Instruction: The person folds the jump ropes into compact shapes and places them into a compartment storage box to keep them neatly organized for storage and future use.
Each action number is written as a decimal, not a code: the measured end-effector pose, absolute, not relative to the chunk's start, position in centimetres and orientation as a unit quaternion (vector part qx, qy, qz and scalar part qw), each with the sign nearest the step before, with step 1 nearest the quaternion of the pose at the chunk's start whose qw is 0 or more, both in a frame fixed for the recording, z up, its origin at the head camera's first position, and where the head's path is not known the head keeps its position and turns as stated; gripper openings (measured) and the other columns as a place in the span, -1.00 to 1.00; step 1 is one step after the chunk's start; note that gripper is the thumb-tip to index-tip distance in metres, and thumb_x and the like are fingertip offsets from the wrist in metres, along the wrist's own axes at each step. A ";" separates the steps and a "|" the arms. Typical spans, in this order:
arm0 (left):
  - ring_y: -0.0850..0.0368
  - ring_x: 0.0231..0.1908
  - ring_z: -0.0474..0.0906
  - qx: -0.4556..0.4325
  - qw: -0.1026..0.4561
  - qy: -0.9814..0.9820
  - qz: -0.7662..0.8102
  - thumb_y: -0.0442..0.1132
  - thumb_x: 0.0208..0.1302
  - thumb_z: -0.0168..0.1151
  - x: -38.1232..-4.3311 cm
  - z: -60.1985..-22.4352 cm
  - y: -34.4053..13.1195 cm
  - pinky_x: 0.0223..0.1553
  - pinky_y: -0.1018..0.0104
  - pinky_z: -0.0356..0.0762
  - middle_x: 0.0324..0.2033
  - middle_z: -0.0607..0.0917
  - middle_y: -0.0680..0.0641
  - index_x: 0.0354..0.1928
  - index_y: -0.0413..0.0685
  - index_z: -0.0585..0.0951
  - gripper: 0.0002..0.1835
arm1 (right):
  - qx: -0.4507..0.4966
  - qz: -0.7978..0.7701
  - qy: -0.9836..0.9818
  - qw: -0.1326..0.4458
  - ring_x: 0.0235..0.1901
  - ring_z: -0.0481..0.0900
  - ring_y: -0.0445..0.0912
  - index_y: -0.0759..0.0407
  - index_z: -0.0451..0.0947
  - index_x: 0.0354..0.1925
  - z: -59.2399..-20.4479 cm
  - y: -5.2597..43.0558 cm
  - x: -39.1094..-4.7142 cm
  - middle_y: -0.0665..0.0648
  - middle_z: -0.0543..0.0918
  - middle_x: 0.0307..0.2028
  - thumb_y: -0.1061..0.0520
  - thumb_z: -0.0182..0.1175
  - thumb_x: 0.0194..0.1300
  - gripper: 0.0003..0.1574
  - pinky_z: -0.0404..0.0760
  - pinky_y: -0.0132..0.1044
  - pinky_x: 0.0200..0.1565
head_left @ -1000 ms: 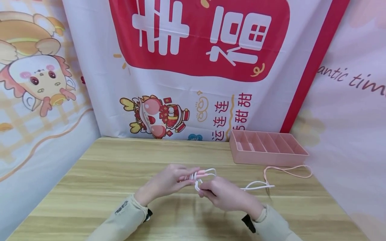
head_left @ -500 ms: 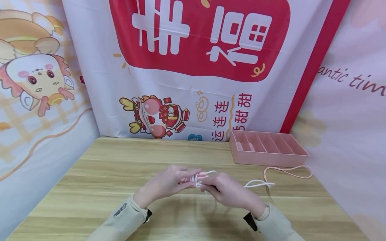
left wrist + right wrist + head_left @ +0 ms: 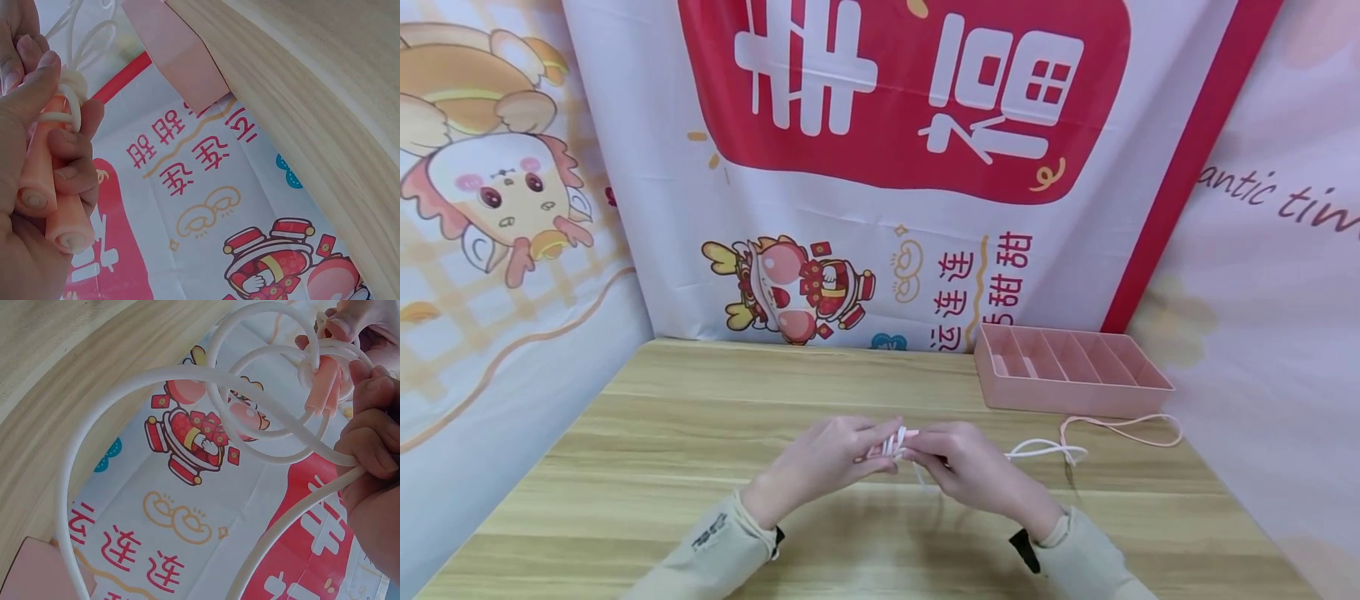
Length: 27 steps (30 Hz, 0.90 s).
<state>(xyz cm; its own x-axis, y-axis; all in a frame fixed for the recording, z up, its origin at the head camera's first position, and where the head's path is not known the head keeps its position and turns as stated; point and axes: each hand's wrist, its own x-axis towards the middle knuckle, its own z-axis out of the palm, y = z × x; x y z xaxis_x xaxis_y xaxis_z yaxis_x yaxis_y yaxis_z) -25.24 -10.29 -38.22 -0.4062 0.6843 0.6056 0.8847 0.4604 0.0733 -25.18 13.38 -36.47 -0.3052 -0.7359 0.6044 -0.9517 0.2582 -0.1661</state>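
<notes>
A jump rope has two pink handles (image 3: 44,165) lying side by side, with its white cord (image 3: 892,442) wound around them. My left hand (image 3: 827,454) grips both handles, fingers curled around them; their round ends show in the left wrist view. At the other end of the handles, my right hand (image 3: 966,458) pinches the cord, its fingertips right at the wraps. Loops of cord (image 3: 69,469) hang from the right hand in the right wrist view. More cord (image 3: 1037,447) trails out past the right hand over the table.
A pink divided box (image 3: 1063,396) stands at the back right of the wooden table (image 3: 700,392). A thin pinkish cord loop (image 3: 1150,442) lies in front of it. Printed cloths (image 3: 662,208) hang behind and at both sides.
The right hand has come up and closer to the left hand. The cord loop that stuck out beyond the handles is now hidden from the head view. The left hand keeps its grip.
</notes>
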 end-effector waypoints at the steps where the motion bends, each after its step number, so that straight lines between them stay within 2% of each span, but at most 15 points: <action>1: 0.37 -0.46 0.54 -0.482 0.261 -0.813 -0.196 -0.06 0.19 0.42 -25.2 -38.3 -10.3 -0.43 0.59 0.48 -0.24 0.73 0.00 0.17 -0.15 0.62 -0.47 | 0.552 0.258 -0.764 0.212 -0.47 0.44 -0.33 0.21 0.68 -0.25 -36.5 13.4 -25.2 -0.05 0.64 -0.41 0.31 0.29 0.29 -0.93 0.45 -0.53 -0.41; 5: 0.40 -0.51 0.49 -0.483 0.274 -0.809 -0.193 -0.04 0.19 0.41 -25.1 -38.2 -10.3 -0.47 0.63 0.43 -0.28 0.72 0.02 0.15 -0.11 0.63 -0.48 | 0.552 0.258 -0.762 0.220 -0.43 0.50 -0.31 0.22 0.70 -0.22 -36.4 13.4 -25.2 -0.02 0.67 -0.36 0.30 0.29 0.29 -0.90 0.51 -0.49 -0.38; 10: 0.40 -0.52 0.48 -0.487 0.287 -0.803 -0.189 -0.02 0.18 0.42 -25.1 -38.1 -10.3 -0.49 0.63 0.41 -0.31 0.71 0.03 0.09 -0.06 0.67 -0.53 | 0.542 0.275 -0.760 0.232 -0.49 0.46 -0.33 0.20 0.72 -0.30 -36.2 13.5 -25.1 -0.06 0.63 -0.44 0.25 0.33 0.29 -0.96 0.46 -0.54 -0.44; 16: 0.43 -0.58 0.40 -0.492 0.282 -0.806 -0.170 0.00 0.22 0.40 -25.1 -38.3 -10.2 -0.54 0.68 0.31 -0.36 0.68 0.05 0.06 -0.02 0.69 -0.58 | 0.523 0.310 -0.747 0.268 -0.59 0.39 -0.36 0.16 0.76 -0.41 -36.2 13.8 -25.8 -0.09 0.53 -0.56 0.17 0.48 0.09 -0.92 0.38 -0.62 -0.55; 18: 0.43 -0.59 0.39 -0.490 0.284 -0.807 -0.165 0.00 0.23 0.39 -25.2 -38.3 -10.3 -0.56 0.68 0.29 -0.36 0.68 0.04 0.05 -0.03 0.70 -0.59 | 0.518 0.317 -0.744 0.278 -0.60 0.39 -0.35 0.15 0.76 -0.43 -36.2 13.9 -26.1 -0.09 0.52 -0.57 0.18 0.50 0.04 -0.91 0.37 -0.62 -0.56; 27: 0.42 -0.59 0.36 -0.486 0.304 -0.803 -0.165 0.01 0.21 0.40 -25.4 -38.3 -10.3 -0.58 0.65 0.27 -0.38 0.67 0.05 0.07 -0.04 0.69 -0.56 | 0.552 0.332 -0.715 0.271 -0.57 0.40 -0.32 0.20 0.76 -0.36 -36.6 13.3 -26.1 -0.06 0.52 -0.54 0.32 0.47 0.05 -0.88 0.37 -0.61 -0.54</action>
